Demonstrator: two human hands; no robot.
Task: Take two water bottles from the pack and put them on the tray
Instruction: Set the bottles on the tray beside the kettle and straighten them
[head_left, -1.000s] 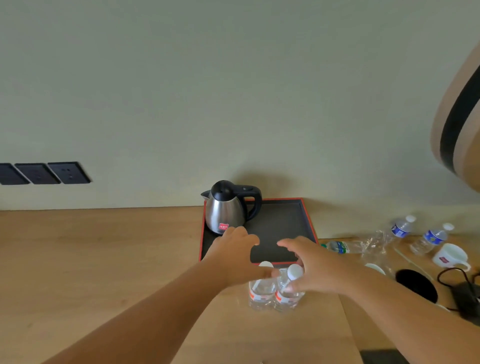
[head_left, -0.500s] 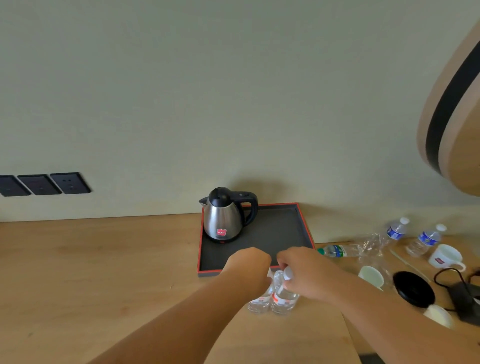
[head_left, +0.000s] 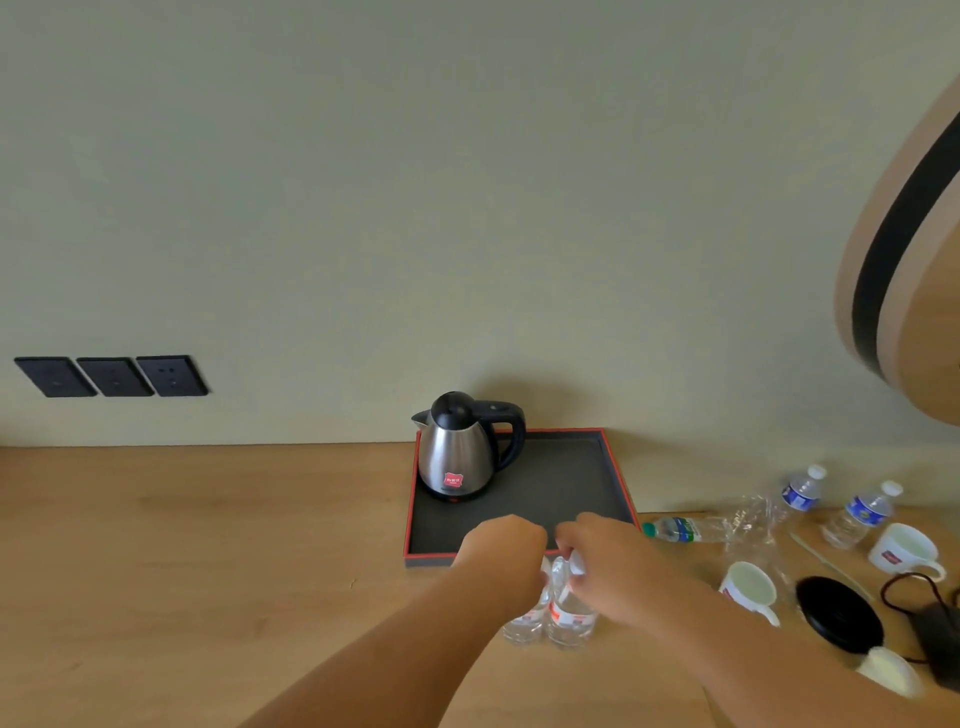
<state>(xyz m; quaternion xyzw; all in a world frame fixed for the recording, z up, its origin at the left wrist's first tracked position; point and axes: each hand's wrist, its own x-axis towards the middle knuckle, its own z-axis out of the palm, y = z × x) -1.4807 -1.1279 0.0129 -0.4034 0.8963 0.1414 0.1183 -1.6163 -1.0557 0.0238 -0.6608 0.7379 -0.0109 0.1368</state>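
Our left hand (head_left: 501, 558) and right hand (head_left: 605, 564) each clench the neck of one of the two water bottles (head_left: 569, 618), clear with red labels, upright on the bench (head_left: 208, 545) just before the tray (head_left: 621, 483). Next: lift both forward onto its bare floor, clear of the kettle (head_left: 457, 449).

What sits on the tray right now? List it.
Only the kettle stands on the tray, at its back left. Both hands cover a small part of its front edge.
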